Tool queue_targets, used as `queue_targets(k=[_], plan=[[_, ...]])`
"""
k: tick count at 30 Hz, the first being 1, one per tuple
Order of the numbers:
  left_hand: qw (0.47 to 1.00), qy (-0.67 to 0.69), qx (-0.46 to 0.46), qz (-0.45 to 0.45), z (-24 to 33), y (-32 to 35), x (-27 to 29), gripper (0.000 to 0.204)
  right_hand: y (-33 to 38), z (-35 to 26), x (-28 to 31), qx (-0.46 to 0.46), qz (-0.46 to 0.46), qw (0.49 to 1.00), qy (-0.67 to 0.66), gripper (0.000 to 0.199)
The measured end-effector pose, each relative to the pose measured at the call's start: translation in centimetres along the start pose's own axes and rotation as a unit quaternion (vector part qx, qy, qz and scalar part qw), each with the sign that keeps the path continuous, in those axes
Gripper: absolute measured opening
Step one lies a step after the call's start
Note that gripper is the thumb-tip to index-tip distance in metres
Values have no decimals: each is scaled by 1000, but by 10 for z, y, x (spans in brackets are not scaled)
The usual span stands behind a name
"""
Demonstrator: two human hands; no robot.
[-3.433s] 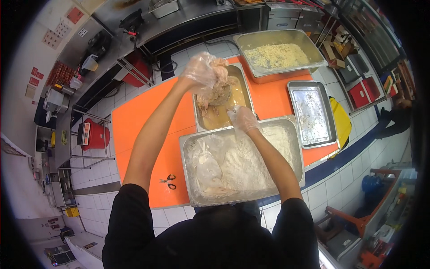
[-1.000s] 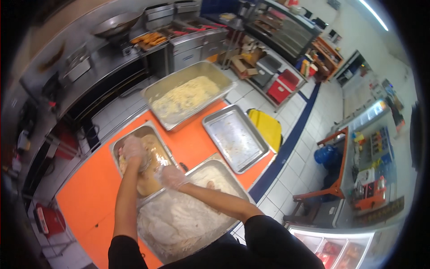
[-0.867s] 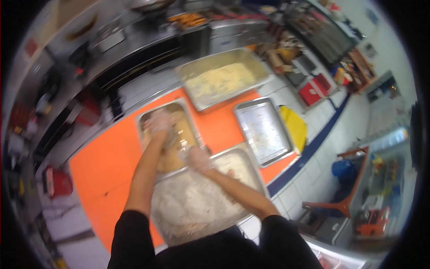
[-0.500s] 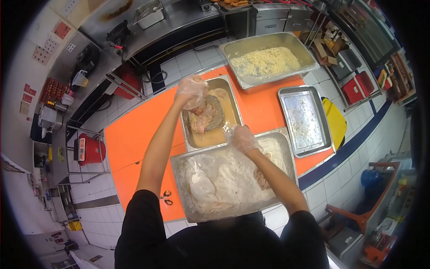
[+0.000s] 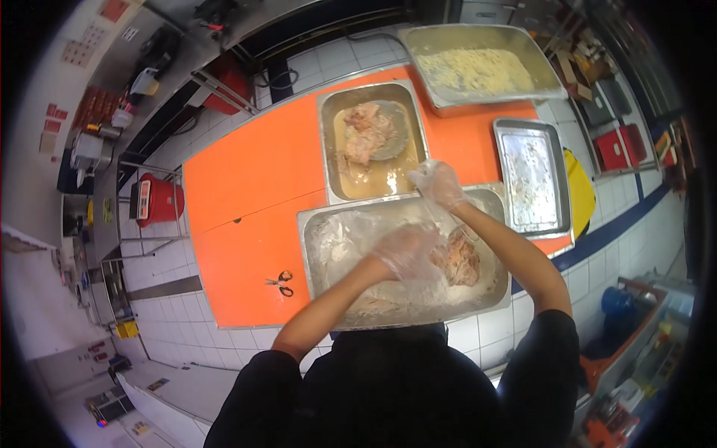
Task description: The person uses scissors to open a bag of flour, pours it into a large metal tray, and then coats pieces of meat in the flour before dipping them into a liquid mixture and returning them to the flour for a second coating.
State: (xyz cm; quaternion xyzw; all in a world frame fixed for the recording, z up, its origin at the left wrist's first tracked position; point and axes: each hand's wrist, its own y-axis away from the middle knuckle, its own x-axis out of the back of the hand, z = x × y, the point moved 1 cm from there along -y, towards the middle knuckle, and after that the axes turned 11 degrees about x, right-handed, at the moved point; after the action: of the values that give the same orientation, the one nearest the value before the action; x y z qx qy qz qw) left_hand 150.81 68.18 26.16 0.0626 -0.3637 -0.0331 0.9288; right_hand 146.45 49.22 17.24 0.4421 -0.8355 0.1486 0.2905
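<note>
My left hand, in a thin clear glove, lies over a large metal tray of white flour, its fingers against a wet, reddish chicken piece lying in the flour. Also gloved, my right hand hovers at the tray's far rim with nothing visible in it. Just beyond stands a metal pan of brown marinade with more raw chicken pieces in it.
All pans sit on an orange table. A tray of pale crumbly coating stands at the back right, a flat floured tray to the right. Small scissors lie left of the flour tray. A yellow object lies off the right edge.
My left hand came back from the marinade pan to the flour tray, and a chicken piece now lies in the flour. My right hand shifted up to the tray's far rim.
</note>
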Motion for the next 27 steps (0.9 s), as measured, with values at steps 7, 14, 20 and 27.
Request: queue_targets(k=[7,14,20,27], plan=[[980,-45,160,109,-44,-25,90,42,3,-16,7,-5,26,1000,-10,35],[876,-171,371,255,-113,-117,149,63,4,-10,2,34,6,999,9,36],[830,-1,539,144,-134,-131,113,78,8,-28,14,-12,-23,999,-35,38],[833,-171,468,242,-139,-149,109,68,7,-1,-6,-20,-10,1000,-6,41]])
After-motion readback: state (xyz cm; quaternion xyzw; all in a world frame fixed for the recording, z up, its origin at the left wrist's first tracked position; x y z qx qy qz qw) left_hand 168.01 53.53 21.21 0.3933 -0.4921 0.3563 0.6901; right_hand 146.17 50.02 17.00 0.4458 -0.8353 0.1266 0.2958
